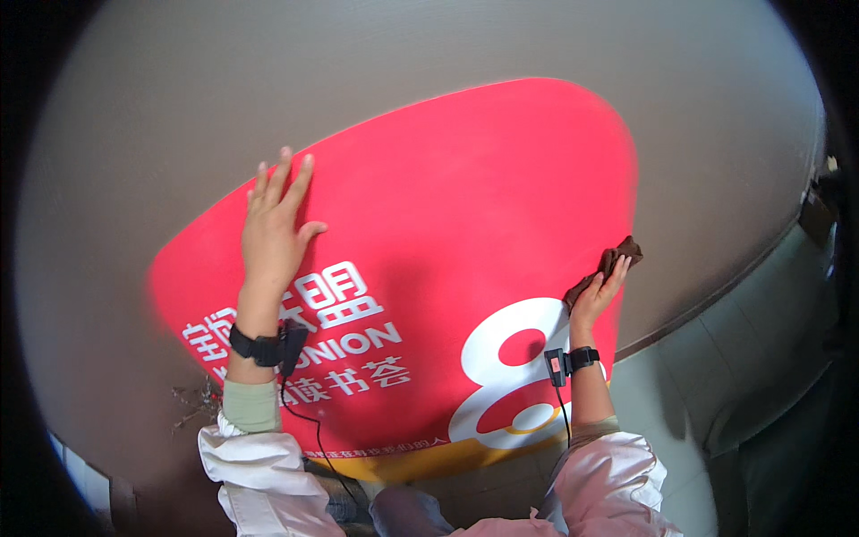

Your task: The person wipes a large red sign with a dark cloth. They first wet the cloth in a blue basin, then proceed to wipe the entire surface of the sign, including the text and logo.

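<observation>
Red panel: I see it on my feed as one big rounded shape (474,188) filling the centre, lying on the brown table (358,63), with white lettering from 7 to 8 o'clock, a large white figure near 5 and a yellow band (394,465) along its 6 o'clock edge.
Left hand: I have it (279,228) between 9 and 10 o'clock, palm down over the panel, fingers spread wide toward 12, thumb out toward 3; fingertips are at the panel's edge. I cannot tell how hard it presses.
Right hand: I find it (598,300) near 3 o'clock, fingers narrow, close together, holding the cloth.
Brown cloth: bunched (622,258) under the right fingers, reaching the panel's 3 o'clock edge.
Wrists: each wears a black strapped device, left (259,347) and right (573,362), trailing a cable toward 6.
Twigs: a dry tangle (192,407) near 8, outside the panel.
Tiled floor: I see it (743,313) toward 4.
</observation>
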### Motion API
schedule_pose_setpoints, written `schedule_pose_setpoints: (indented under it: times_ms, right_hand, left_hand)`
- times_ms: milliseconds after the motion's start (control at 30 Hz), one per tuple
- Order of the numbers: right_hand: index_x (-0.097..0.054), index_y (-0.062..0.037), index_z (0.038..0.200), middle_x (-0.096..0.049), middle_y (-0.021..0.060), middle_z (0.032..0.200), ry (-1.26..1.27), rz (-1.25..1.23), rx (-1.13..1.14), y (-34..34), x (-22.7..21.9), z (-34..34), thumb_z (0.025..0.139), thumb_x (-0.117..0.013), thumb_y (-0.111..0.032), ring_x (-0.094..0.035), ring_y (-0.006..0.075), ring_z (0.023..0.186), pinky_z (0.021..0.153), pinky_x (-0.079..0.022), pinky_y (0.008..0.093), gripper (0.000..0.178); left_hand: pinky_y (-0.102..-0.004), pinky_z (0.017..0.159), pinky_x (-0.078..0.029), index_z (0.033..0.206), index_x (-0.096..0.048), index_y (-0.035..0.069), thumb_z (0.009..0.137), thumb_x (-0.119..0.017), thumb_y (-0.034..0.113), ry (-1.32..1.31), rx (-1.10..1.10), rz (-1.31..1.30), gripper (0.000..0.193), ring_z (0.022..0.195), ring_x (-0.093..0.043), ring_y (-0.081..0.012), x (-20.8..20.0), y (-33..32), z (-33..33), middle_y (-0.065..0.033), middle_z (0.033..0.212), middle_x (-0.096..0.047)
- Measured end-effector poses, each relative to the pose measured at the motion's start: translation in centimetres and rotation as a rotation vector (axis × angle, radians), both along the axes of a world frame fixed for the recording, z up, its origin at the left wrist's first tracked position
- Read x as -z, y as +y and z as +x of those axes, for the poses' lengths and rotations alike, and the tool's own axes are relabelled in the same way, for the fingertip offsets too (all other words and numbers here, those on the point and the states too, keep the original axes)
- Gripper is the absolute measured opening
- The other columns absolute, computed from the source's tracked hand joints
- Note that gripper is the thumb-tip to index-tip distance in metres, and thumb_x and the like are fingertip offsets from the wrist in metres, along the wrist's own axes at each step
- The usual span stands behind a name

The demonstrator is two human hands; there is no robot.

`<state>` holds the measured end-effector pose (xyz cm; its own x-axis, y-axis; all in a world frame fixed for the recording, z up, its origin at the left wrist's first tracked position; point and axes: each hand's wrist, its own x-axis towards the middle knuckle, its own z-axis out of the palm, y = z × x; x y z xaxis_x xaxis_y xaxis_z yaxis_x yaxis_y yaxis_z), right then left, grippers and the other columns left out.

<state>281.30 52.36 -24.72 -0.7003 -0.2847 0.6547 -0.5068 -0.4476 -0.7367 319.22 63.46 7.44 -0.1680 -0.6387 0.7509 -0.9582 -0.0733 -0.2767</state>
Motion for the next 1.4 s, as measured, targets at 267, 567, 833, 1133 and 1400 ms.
schedule_pose_setpoints:
  times_ms: [267, 567, 833, 1133, 1400]
  right_hand:
    - [-0.038, -0.0047, 0.145, -0.03, 0.0221, 0.153, 0.355, -0.068, -0.109, 3.0, -4.8, 11.0, 0.093, -0.048, -0.002, -0.03, 0.0438, 0.139, 0.114, -0.023, 0.051, 0.053]
    - [-0.049, -0.0107, 0.14, -0.037, 0.0196, 0.149, 0.624, -0.123, -0.368, 8.4, -7.5, 26.9, 0.086, -0.054, -0.002, -0.033, 0.0494, 0.134, 0.108, -0.03, 0.054, 0.055]
    - [-0.027, 0.0001, 0.148, -0.022, 0.028, 0.154, 0.591, -0.134, -0.575, 9.2, -7.8, 28.8, 0.085, -0.058, -0.016, -0.018, 0.0537, 0.14, 0.113, -0.019, 0.0581, 0.071]
    - [-0.005, 0.0055, 0.151, -0.016, 0.029, 0.155, 0.629, 0.224, -1.042, 10.8, -9.7, 23.2, 0.091, -0.055, -0.033, -0.022, 0.0439, 0.142, 0.115, -0.021, 0.0458, 0.087]
    - [-0.027, -0.0033, 0.15, -0.026, 0.0237, 0.154, 1.234, -0.09, -0.461, 9.6, -17.0, 14.9, 0.062, -0.058, 0.005, -0.026, 0.0397, 0.143, 0.114, -0.025, 0.0517, 0.093]
  left_hand:
    - [-0.0441, 0.114, -0.036, 0.148, -0.034, 0.035, 0.07, -0.078, 0.032, -0.038, 0.055, -0.025, 0.09, 0.143, -0.03, -0.0292, -0.2, 0.4, 0.4, 0.0012, 0.157, -0.029]
    - [-0.0482, 0.115, -0.032, 0.148, -0.035, 0.032, 0.083, -0.068, 0.03, -0.038, 0.224, 0.064, 0.073, 0.143, -0.027, -0.0339, -0.6, 1.9, 2.9, -0.0035, 0.158, -0.026]
    - [-0.0423, 0.112, -0.033, 0.14, -0.044, -0.001, 0.094, -0.043, -0.001, 0.602, 0.814, 0.201, 0.047, 0.138, -0.038, -0.0329, 12.6, 7.9, 1.1, -0.0215, 0.148, -0.039]
    - [-0.0399, 0.117, -0.024, 0.152, -0.014, 0.0, 0.099, -0.041, 0.009, 0.933, 0.97, 0.3, 0.061, 0.145, -0.023, -0.0337, 18.2, 5.1, -4.6, -0.0215, 0.157, -0.019]
    - [-0.0423, 0.108, -0.036, 0.148, -0.038, 0.016, 0.087, -0.053, 0.006, 0.49, 0.534, -0.069, 0.064, 0.134, -0.038, -0.0319, 20.4, 2.5, -6.7, -0.0179, 0.155, -0.027]
